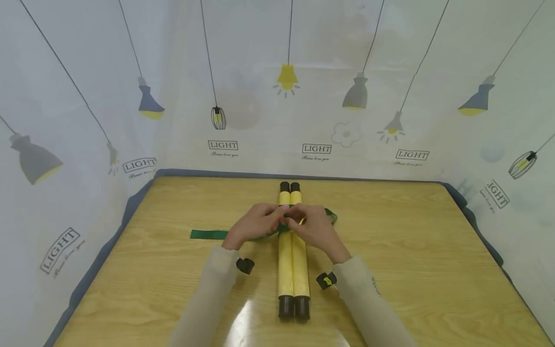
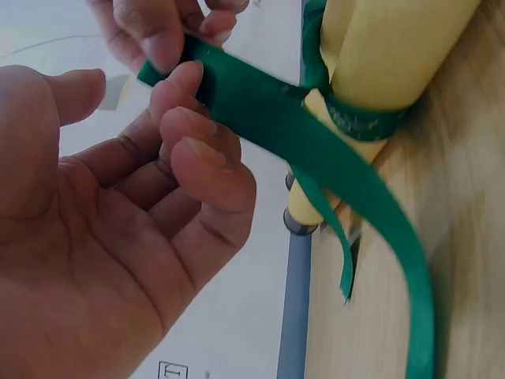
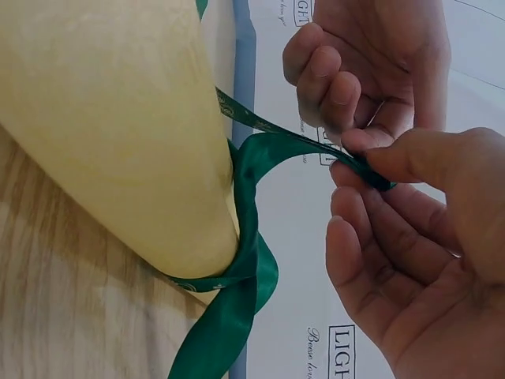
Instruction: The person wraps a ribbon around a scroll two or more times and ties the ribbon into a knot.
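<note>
A green ribbon (image 2: 260, 110) is wrapped around two yellow rods (image 1: 286, 260) with dark end caps, which lie side by side on the table. My right hand (image 3: 426, 237) pinches a folded end of the ribbon between thumb and fingers, above the rods. Close beside it, my left hand (image 2: 134, 213) has loosely bent fingers, with fingertips at the ribbon and the thumb standing apart from them. In the head view the left hand (image 1: 256, 221) and right hand (image 1: 316, 229) meet over the rods' far half. One ribbon tail (image 1: 208, 234) stretches left across the table.
The wooden table (image 1: 390, 250) has a blue-grey edge at the back and sides. White sheeting (image 1: 256, 159) printed with lamps surrounds it on the back and both sides. Dark strap pieces (image 1: 245, 265) show beside the wrists.
</note>
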Available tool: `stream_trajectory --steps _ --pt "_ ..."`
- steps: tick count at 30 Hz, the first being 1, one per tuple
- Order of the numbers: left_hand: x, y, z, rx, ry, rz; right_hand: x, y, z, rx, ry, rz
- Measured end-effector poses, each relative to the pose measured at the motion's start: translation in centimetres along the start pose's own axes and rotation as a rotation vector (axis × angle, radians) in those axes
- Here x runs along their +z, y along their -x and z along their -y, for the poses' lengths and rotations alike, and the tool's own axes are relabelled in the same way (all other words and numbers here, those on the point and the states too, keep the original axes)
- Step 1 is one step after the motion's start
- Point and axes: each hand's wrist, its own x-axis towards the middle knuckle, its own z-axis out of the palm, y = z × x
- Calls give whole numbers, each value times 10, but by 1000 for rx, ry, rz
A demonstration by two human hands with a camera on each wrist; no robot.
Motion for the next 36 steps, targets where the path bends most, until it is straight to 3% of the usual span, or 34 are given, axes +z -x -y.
stream_trajectory --steps 7,10,18,26,32,36 --pt "-14 -1 8 4 -123 -105 1 0 -1 24 -5 36" --pt "-18 -6 9 -9 -168 -121 0 0 -2 31 -11 37" --pt "-19 -31 19 -16 -244 -81 -2 0 -6 43 -21 42" --pt "-7 -55 33 -17 -345 -29 -3 2 -8 55 -27 55" --pt "-6 -60 33 -42 -323 -47 -5 1 -11 58 -30 51" --pt "-11 -58 31 -24 -344 -36 -5 0 -13 72 -32 60"
